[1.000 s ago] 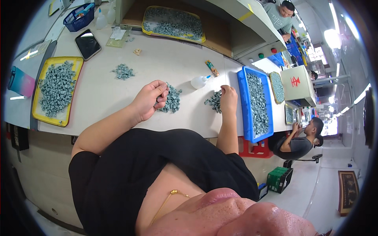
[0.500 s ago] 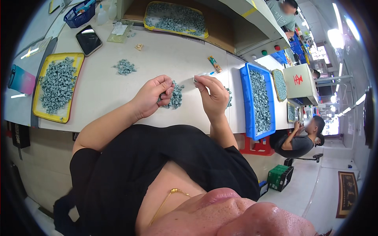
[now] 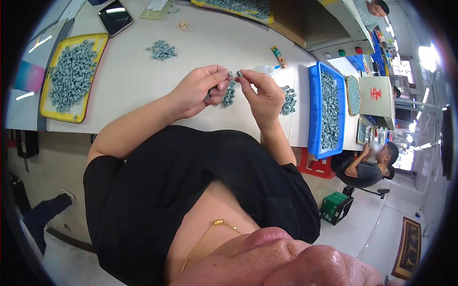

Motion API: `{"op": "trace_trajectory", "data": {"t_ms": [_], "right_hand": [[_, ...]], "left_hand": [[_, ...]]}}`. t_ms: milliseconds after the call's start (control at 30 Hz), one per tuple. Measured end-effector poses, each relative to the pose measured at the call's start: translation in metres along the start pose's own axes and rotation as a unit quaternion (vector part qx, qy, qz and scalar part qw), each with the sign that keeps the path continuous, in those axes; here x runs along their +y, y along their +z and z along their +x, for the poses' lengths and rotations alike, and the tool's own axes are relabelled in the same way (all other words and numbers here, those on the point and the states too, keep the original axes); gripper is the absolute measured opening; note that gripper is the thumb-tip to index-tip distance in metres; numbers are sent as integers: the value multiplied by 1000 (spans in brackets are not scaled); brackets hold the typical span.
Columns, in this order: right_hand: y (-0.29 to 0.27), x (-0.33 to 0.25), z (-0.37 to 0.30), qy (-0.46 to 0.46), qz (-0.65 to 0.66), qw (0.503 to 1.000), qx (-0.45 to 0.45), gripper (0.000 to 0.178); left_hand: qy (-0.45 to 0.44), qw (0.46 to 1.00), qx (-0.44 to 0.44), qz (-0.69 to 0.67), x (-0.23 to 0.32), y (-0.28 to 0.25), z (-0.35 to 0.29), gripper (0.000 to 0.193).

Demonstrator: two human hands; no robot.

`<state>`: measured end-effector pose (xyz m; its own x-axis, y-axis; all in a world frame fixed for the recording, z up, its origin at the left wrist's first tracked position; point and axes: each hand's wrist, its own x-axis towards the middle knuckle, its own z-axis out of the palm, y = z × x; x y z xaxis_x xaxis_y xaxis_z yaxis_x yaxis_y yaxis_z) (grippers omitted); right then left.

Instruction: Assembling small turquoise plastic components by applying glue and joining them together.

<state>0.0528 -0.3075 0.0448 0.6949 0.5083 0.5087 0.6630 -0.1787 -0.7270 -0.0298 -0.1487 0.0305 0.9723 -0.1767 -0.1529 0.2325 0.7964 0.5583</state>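
Observation:
My left hand [image 3: 202, 91] is closed, with a small grey-green stone-like piece [image 3: 230, 74] pinched at its thumb and fingertip. Its other fingers curl inward, and more pieces show partly beneath them. Just to the right, my right hand [image 3: 261, 95] pinches another small dark piece [image 3: 239, 73] between thumb and forefinger. The two pieces are close together; whether they touch is too small to tell. Below and between the hands lies a pile of similar pieces [image 3: 229, 96], partly hidden by the left hand. A second pile [image 3: 288, 101] lies beside my right hand.
A yellow-rimmed tray [image 3: 98, 59] of pieces is at left, a blue bin [image 3: 315, 119] of them at right. A small heap [image 3: 162, 49], a phone [image 3: 116, 19] and a colourful tube-like packet [image 3: 279, 57] lie farther back. A co-worker [image 3: 365, 167] sits beyond the bin.
My fingertips have come closer together, bringing the two small pieces nearly side by side. The whole view has shifted a little. At the lower left, another person's leg and shoe show more.

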Motion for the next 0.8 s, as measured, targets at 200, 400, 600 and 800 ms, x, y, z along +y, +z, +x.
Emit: {"op": "trace_trajectory", "data": {"t_ms": [200, 400, 600, 800], "right_hand": [[9, -7, 5, -124, -46, 991, 14, 18], [7, -3, 4, -177, -49, 983, 20, 19], [8, -6, 8, -197, -48, 979, -9, 16], [11, 2, 7, -232, -34, 972, -7, 21]], "left_hand": [[11, 1000, 3, -13, 2, -2, -5, 16], [4, 1000, 3, 5, 2, 2, -3, 17], [9, 999, -34, -18, 2, -4, -5, 17], [24, 1000, -13, 8, 0, -4, -4, 16]]}}
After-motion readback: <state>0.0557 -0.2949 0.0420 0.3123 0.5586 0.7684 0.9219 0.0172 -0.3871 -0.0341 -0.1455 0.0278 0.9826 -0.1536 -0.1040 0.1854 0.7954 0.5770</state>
